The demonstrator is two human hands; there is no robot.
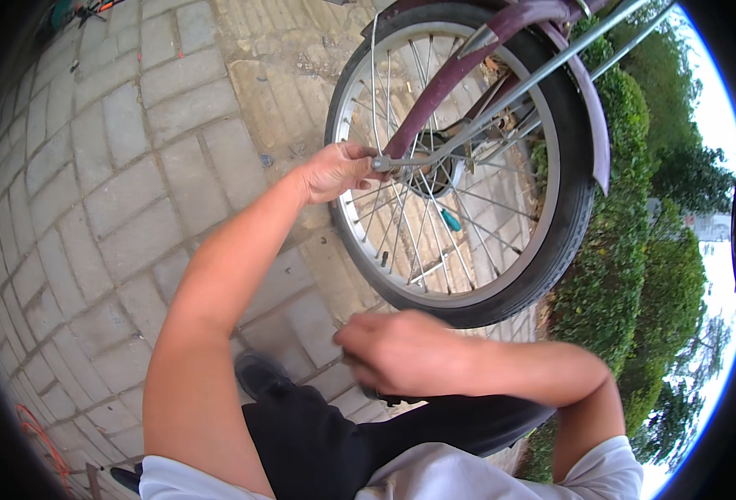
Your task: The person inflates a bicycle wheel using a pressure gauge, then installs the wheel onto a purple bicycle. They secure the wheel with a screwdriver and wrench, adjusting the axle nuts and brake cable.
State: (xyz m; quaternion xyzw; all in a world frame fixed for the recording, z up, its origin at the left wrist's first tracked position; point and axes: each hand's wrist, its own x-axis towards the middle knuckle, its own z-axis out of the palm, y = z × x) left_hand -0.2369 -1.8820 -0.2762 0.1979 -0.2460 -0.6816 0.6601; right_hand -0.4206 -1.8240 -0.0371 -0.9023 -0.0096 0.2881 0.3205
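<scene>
Before me stands a bicycle wheel with a black tyre [577, 219] and wire spokes, set in a maroon fork [427, 97]. My left hand [337, 172] reaches the wheel's axle end, its thumb and fingers pinched around the small hardware there. The flattened lower end of a silver stay [399, 162] meets the axle beside the fingertips. Thin fender wire [374, 81] rises from the same spot. Closer to my body, below the tyre, is my right hand [399, 353], blurred, with curled fingers; whether it holds anything is hidden.
Through the spokes a teal tool handle [450, 219] and a metal rod [430, 269] show on the ground. A purple fender [583, 106] curves around the tyre. Hedges [612, 300] line the right side. An orange cord [43, 440] lies on the paving [130, 250] at lower left.
</scene>
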